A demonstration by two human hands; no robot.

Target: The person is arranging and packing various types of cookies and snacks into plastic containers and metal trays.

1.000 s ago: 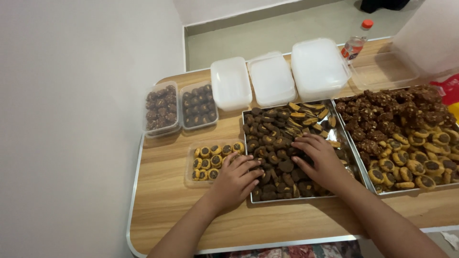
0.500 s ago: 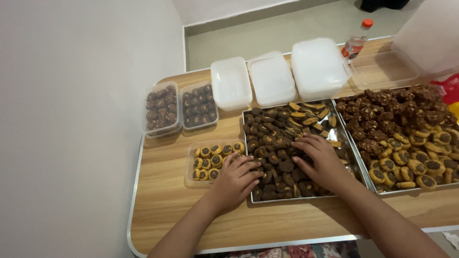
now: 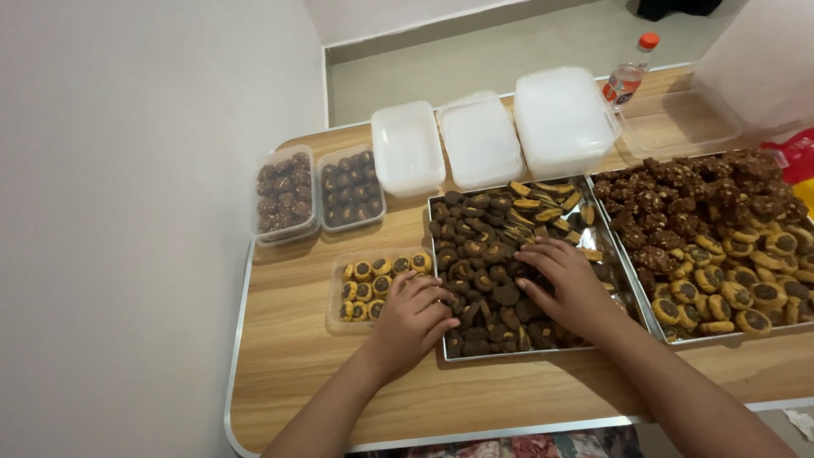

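Head view: I see both hands, left (image 3: 413,321) & right (image 3: 570,287), flat and open, gripping nothing, on dark round cookies (image 3: 487,280) filling square metal tray (image 3: 519,351); clear plastic tub (image 3: 335,288) approx. half filled.

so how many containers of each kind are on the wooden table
clear plastic tubs filled with cookies: 3
white lidded plastic boxes: 3
metal baking trays: 2
clear plastic bottle with orange cap: 1
total: 9

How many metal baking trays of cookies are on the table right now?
2. The middle tray lies under both hands, left hand at its left edge and right hand on its dark cookies. The right tray beside it runs off frame; more may be hidden there.
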